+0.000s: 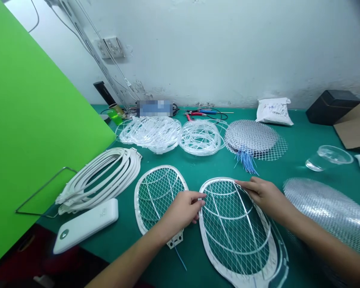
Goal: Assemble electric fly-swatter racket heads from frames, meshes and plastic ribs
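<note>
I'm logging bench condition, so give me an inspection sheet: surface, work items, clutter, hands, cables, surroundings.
Surface: green tabletop, holding many parts.
Work items: meshed frame at the hands; second meshed frame left of it; stacked white frames; clear rings; mesh discs; blue wires.
Clutter: clear cup, white package, black box, white device, red-handled tool.
Hands: left hand at the first frame's left rim; right hand at its upper rim; grip unclear.
Cables: black cable beside the tool; thin cords by the wall.
Surroundings: outlet, green panel.

Left hand (pixel 186 203): thumb (pixel 198 205) and index (pixel 197 195) extended rightward, other fingers (pixel 195 219) curled; right hand (pixel 263 193): fingers extended leftward; bare forearms (pixel 141 250) converge forward.
</note>
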Available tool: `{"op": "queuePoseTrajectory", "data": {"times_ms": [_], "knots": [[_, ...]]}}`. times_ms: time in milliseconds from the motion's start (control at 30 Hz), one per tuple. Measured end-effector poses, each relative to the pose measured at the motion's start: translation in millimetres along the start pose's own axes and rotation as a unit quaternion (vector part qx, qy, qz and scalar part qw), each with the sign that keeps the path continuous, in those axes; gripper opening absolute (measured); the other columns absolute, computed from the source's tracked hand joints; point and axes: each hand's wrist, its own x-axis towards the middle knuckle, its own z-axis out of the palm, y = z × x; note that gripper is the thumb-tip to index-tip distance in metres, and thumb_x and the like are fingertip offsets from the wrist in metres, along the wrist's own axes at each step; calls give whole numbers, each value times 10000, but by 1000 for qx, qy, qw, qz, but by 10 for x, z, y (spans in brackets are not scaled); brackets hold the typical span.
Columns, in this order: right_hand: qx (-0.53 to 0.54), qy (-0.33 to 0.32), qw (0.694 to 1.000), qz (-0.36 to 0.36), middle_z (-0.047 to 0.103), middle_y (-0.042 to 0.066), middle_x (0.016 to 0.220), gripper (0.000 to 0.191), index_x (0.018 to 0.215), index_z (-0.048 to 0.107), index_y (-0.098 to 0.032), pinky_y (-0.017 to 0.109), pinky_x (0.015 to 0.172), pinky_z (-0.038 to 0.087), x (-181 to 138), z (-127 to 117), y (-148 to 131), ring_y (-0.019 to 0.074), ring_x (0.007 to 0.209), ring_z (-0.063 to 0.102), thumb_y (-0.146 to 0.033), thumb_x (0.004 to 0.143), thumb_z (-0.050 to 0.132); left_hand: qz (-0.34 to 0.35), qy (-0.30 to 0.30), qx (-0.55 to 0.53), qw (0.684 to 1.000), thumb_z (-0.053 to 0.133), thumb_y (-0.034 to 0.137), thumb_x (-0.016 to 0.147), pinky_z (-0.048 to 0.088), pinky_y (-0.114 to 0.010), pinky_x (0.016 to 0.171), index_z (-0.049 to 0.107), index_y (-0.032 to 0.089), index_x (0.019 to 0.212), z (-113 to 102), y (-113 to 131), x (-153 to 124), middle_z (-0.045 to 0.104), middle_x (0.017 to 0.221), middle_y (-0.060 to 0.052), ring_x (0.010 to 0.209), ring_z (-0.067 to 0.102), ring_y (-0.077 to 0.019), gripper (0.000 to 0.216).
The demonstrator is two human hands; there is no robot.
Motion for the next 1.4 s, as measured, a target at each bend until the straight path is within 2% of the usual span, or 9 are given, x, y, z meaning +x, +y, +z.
{"op": "queuePoseTrajectory", "data": {"times_ms": [233, 767, 1033, 1100, 1167, 1233, 1300, 1400], "knots": [[-5, 20, 1000, -10, 566, 65, 838, 421, 1323, 633, -277, 325, 641, 463, 5, -23, -8, 217, 747, 587, -344, 990, 386, 9, 4, 8, 1000, 570, 296, 918, 566, -258, 542, 641, 167, 1304, 8, 56, 6, 622, 697, -9, 596, 600, -141, 413], [-17, 24, 999, -21, 601, 71, 804, 421, 1272, 675, -284, 309, 573, 458, 49, -65, -66, 207, 695, 588, -361, 980, 382, -8, -8, 15, 1000, 573, 311, 915, 558, -255, 538, 625, 165, 1320, -36, 47, 47, 626, 760, -16, 618, 603, -142, 434], [-24, 18, 1000, -10, 597, 67, 808, 417, 1297, 656, -276, 312, 587, 456, 51, -39, -61, 206, 697, 592, -332, 984, 385, 6, -9, 73, 997, 544, 362, 944, 492, -236, 533, 617, 196, 1329, -66, 72, 11, 656, 839, -39, 636, 616, -155, 426], [-24, 27, 999, -21, 593, 63, 803, 414, 1286, 663, -283, 306, 579, 452, 51, -18, -41, 201, 689, 590, -326, 983, 385, 58, 38, 187, 980, 536, 403, 962, 468, -256, 579, 602, 222, 1346, -89, 181, -4, 673, 861, -47, 676, 618, -172, 430], [-26, 37, 998, -32, 581, 59, 787, 412, 1276, 671, -287, 299, 565, 443, 51, 1, -21, 196, 674, 583, -324, 980, 388, 126, 104, 332, 929, 492, 409, 994, 455, -285, 646, 602, 216, 1339, -116, 336, 25, 682, 912, -69, 760, 622, -202, 410], [-29, 49, 997, -44, 566, 57, 771, 413, 1268, 677, -282, 296, 553, 436, 52, 14, -9, 195, 662, 574, -328, 975, 390, 173, 139, 419, 881, 438, 357, 1022, 449, -303, 702, 648, 189, 1262, -139, 489, 123, 675, 973, -91, 854, 618, -225, 360], [-30, 60, 996, -57, 554, 56, 762, 420, 1276, 672, -269, 293, 550, 433, 52, 20, -5, 195, 662, 568, -327, 974, 386, 197, 125, 424, 875, 438, 289, 1022, 445, -294, 749, 699, 188, 1147, -146, 590, 285, 664, 1022, -85, 939, 610, -223, 307], [-28, 66, 995, -76, 546, 55, 761, 430, 1281, 666, -254, 288, 562, 437, 45, 22, -7, 188, 666, 563, -321, 978, 369, 229, 82, 433, 868, 536, 251, 974, 450, -264, 762, 728, 198, 1076, -116, 606, 577, 677, 1031, -55, 976, 619, -201, 224]]}}
